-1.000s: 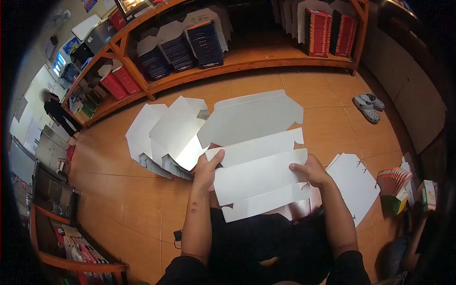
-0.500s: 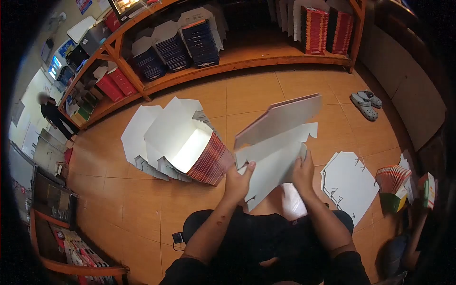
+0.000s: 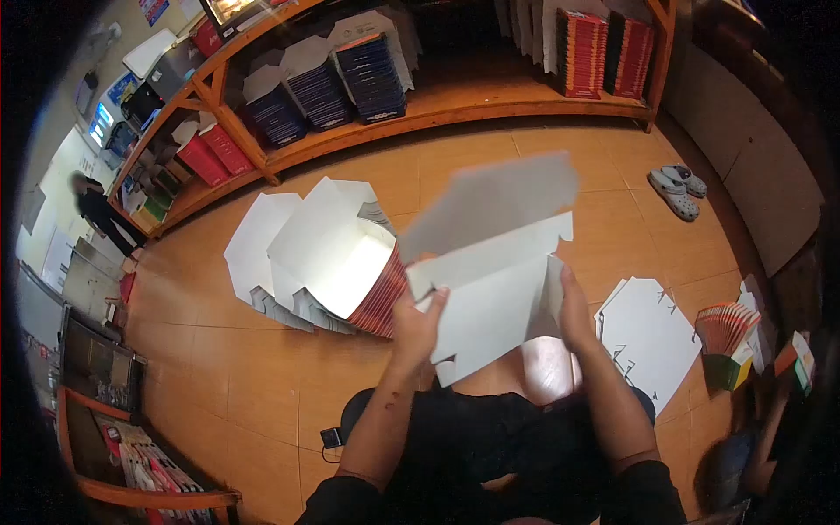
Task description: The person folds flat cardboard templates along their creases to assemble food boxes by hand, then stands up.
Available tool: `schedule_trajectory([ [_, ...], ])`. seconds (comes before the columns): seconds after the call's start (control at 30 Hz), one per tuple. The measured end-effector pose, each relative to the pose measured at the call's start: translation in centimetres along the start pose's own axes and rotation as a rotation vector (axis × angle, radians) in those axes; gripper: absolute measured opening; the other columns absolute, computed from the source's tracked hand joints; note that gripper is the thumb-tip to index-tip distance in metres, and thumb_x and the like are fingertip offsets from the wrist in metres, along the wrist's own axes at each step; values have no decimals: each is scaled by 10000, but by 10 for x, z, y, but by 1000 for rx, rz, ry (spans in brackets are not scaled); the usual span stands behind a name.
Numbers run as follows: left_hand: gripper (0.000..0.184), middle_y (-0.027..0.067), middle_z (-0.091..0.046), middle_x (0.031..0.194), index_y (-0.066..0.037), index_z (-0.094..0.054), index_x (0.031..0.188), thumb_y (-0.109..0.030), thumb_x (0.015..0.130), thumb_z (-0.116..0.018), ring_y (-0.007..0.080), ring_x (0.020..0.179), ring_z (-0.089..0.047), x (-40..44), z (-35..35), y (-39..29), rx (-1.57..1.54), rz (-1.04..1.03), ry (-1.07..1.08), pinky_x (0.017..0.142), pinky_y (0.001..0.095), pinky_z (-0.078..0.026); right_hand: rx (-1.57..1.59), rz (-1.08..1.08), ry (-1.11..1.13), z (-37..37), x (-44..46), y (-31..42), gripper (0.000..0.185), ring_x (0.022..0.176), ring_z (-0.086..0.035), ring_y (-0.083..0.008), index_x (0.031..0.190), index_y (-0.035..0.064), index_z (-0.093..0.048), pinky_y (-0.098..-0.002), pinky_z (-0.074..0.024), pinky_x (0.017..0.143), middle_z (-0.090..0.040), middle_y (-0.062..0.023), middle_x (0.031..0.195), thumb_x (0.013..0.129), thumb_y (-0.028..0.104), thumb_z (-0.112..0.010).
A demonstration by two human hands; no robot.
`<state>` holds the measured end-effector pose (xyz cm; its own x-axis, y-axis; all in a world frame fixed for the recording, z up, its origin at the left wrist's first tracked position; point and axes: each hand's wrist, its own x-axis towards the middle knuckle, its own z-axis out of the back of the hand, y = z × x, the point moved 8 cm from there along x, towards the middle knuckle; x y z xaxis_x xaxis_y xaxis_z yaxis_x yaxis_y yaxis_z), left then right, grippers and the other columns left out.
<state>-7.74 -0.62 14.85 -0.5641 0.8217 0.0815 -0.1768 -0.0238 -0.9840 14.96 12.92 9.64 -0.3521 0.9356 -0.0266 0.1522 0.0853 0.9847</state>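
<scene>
My left hand (image 3: 416, 331) grips the near left corner of a partly folded cardboard box (image 3: 490, 297), thumb on its pale inner face. My right hand (image 3: 575, 313) is closed on the right side, where a side flap stands bent up. The lid panel (image 3: 503, 197) rises at the far side, blurred by motion. Just left of the box is a stack of nested open boxes (image 3: 385, 293) with red printed sides and white insides. To the right, flat white box blanks (image 3: 647, 337) lie on the floor.
A wooden shelf (image 3: 490, 109) at the back holds stacks of blue boxes (image 3: 372, 79) and red boxes (image 3: 584, 54). Grey clogs (image 3: 674, 191) sit on the tiled floor at right. Folded orange-and-green cartons (image 3: 728, 337) lie farther right. A person (image 3: 103, 210) stands far left.
The box in my hands has turned and tilted, so its lid panel now shows more of its face. The right side flap is bent further up. Both hands have shifted slightly.
</scene>
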Motion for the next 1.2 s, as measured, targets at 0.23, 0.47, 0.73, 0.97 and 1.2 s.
schedule_trajectory([
  [0.23,314,116,-640,1084,60,-580,1170,-102,903,-614,178,945,-615,14,22,-5,-434,14,49,825,309,-498,281,-299,352,26,-6,26,499,1101,-557,-210,1323,-29,-475,-366,-442,958,-575,-123,1234,980,330,-426],
  [0.47,330,117,-638,1076,60,-570,1175,-118,903,-624,176,955,-617,9,6,6,-440,143,174,830,316,-503,154,-340,610,23,-18,21,685,1075,-558,-173,1334,-27,-444,-322,-468,912,-574,-85,1210,887,462,-617],
  [0.73,340,126,-627,1085,75,-553,1171,-132,908,-616,177,973,-609,2,-11,17,-414,188,164,847,314,-501,-171,-127,533,-6,-20,40,575,1020,-564,-146,1269,39,-507,-323,-484,879,-591,-52,1146,911,484,-575],
  [0.97,393,133,-607,1115,52,-504,1238,-121,899,-603,216,985,-613,11,6,9,-493,166,184,875,347,-507,99,-150,528,10,-10,33,599,1049,-551,-125,1267,28,-498,-285,-470,895,-581,-39,1158,927,521,-524],
  [1.2,361,111,-632,1052,44,-544,1190,-122,884,-639,190,957,-624,7,10,-4,-423,105,249,834,315,-517,221,-145,318,28,8,37,490,966,-605,-172,1213,9,-547,-318,-485,866,-626,-96,1106,864,322,-689],
])
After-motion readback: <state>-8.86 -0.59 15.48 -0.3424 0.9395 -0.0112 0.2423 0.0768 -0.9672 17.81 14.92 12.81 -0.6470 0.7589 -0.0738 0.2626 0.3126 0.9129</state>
